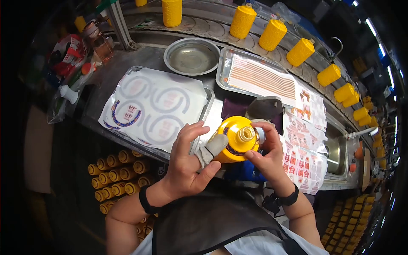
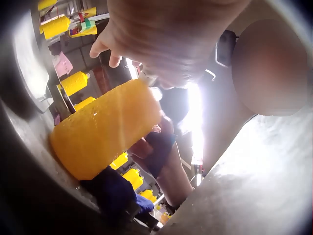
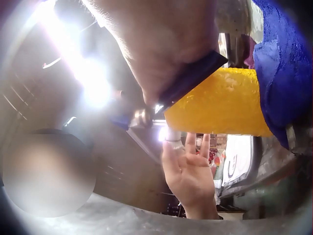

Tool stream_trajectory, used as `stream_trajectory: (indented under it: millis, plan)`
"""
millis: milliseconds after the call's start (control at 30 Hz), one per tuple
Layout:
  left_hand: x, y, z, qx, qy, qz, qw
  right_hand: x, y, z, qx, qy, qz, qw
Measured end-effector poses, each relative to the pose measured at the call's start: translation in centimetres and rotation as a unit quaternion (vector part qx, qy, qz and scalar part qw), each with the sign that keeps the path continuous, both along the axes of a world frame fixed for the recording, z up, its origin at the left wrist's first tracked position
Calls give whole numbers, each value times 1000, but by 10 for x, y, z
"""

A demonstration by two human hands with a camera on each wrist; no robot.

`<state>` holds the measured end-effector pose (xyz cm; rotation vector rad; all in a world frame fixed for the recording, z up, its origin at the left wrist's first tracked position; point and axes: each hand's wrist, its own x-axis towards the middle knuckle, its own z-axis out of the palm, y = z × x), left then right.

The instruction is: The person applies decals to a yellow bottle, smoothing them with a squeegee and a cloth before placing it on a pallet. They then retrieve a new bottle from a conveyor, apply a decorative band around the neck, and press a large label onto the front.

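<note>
A yellow, rough-textured bottle [image 1: 230,131] with an uncapped glass neck stands in front of me, its base against blue cloth [image 3: 281,63]. A dark patterned decal band curves along its shoulder. My left hand [image 1: 182,163] presses a grey-covered finger [image 1: 213,147] on the shoulder, other fingers and thumb extended. My right hand [image 1: 270,155] grips the opposite side of the shoulder, thumb in front and index finger behind the neck. A dark flat-edged piece [image 3: 193,81] shows at the right hand in the right wrist view; whether it is held, I cannot tell.
Decal sheets [image 1: 170,102] lie on a tray at left, beside a metal bowl [image 1: 191,57]. A striped sheet tray [image 1: 259,78] and printed sheets [image 1: 304,165] lie right, near a sink [image 1: 338,148]. Yellow bottles [image 1: 273,35] line the conveyor behind; several more stand low left [image 1: 114,175].
</note>
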<state>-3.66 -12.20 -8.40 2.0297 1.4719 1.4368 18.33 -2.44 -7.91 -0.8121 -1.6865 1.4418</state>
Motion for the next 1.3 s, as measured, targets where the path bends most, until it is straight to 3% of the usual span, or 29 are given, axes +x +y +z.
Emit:
stream_trajectory:
  millis: [167,567,700,733,800,933,1033,1067,1133,1200,1267,1300]
  plan:
    - [3,-11,2,23,116,4,993,-1,0,-2,-3,25,3,1000]
    - [52,0,17,80,226,91,967,11,17,-3,-95,97,66,989]
    - [49,1,9,81,127,32,988,12,27,0,-123,111,81,983]
    - [49,-1,1,73,9,46,996,12,30,-1,-127,118,81,982]
    - [54,2,-5,45,-70,33,996,12,33,-4,-135,131,81,979]
    - [70,21,11,-79,-37,82,993,3,39,-13,-132,150,77,977]
    - [59,35,-1,-102,-68,25,992,2,42,-18,-141,168,61,974]
    - [49,40,1,-155,-121,-50,979,6,42,-18,-136,158,59,976]
    - [20,58,11,-254,-226,-186,922,11,40,-14,-130,135,67,980]
    - [-15,87,15,-370,-248,-351,824,8,32,-13,-130,159,76,976]
    - [-30,105,23,-443,-200,-405,774,5,25,-9,-148,146,69,976]
    - [-33,102,26,-421,-208,-396,789,4,24,-5,-169,132,65,974]
